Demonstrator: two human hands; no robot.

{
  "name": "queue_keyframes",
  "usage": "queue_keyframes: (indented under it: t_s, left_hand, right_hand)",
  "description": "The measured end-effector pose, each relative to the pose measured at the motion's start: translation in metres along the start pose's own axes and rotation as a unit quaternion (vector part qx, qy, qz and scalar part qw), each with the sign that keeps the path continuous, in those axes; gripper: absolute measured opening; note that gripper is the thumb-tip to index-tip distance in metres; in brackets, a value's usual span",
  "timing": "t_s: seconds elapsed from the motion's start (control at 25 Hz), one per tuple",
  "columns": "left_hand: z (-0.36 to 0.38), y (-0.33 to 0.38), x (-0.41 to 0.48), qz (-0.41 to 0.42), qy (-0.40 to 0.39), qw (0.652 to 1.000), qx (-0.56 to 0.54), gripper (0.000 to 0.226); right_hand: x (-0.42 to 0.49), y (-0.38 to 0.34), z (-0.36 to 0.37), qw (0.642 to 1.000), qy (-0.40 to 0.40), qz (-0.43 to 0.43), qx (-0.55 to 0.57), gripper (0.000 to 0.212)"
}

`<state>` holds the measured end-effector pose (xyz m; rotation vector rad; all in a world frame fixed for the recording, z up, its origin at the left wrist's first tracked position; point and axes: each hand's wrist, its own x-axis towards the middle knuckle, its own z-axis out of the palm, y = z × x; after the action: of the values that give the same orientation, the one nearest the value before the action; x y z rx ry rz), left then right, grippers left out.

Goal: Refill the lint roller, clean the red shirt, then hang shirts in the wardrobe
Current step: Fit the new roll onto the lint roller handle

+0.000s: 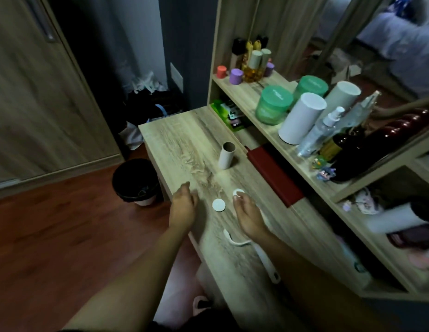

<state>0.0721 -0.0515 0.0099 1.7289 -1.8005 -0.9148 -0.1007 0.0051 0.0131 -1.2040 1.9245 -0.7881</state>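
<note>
An empty cardboard roll core (227,155) stands upright on the wooden table (184,137). Two white round end caps lie nearer me: one cap (218,205) sits between my hands, the other cap (237,192) is at my right fingertips. My right hand (248,214) rests over the table with fingers touching that cap. My left hand (184,204) hovers palm down at the table's left edge, holding nothing. The white lint roller handle (265,258) lies on the table under my right forearm. A white refill roll (302,117) stands on the shelf.
A black bin (136,182) stands on the floor left of the table. The shelf unit (235,88) holds green jars, spray bottles and small candles. A red box (274,174) lies at the table's back edge. A wardrobe door (41,97) is at left.
</note>
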Motion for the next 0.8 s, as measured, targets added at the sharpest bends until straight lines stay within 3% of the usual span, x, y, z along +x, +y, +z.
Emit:
queue_keyframes:
  t_s: [0.12, 0.24, 0.56, 0.64, 0.8]
  left_hand:
    - [0.017, 0.002, -0.009, 0.061, -0.046, 0.996, 0.038, 0.045]
    - [0.031, 0.004, -0.01, 0.094, -0.099, 0.988, 0.07, 0.042]
    - [0.067, -0.012, 0.001, 0.173, -0.143, 0.964, 0.143, 0.049]
    - [0.072, -0.012, 0.0, 0.188, -0.13, 0.962, 0.149, 0.042]
    - [0.074, -0.012, 0.002, 0.207, -0.12, 0.96, 0.146, 0.034]
  right_hand:
    - [0.03, 0.02, -0.023, 0.997, 0.001, -0.024, -0.068, 0.06]
    - [0.071, 0.019, -0.034, 0.992, -0.024, -0.047, -0.113, 0.063]
    - [0.163, -0.013, -0.023, 0.996, -0.058, -0.059, -0.037, 0.096]
    - [0.178, -0.015, -0.019, 0.995, -0.059, -0.064, -0.04, 0.093]
    - [0.187, -0.015, -0.015, 0.989, -0.082, -0.082, -0.092, 0.056]
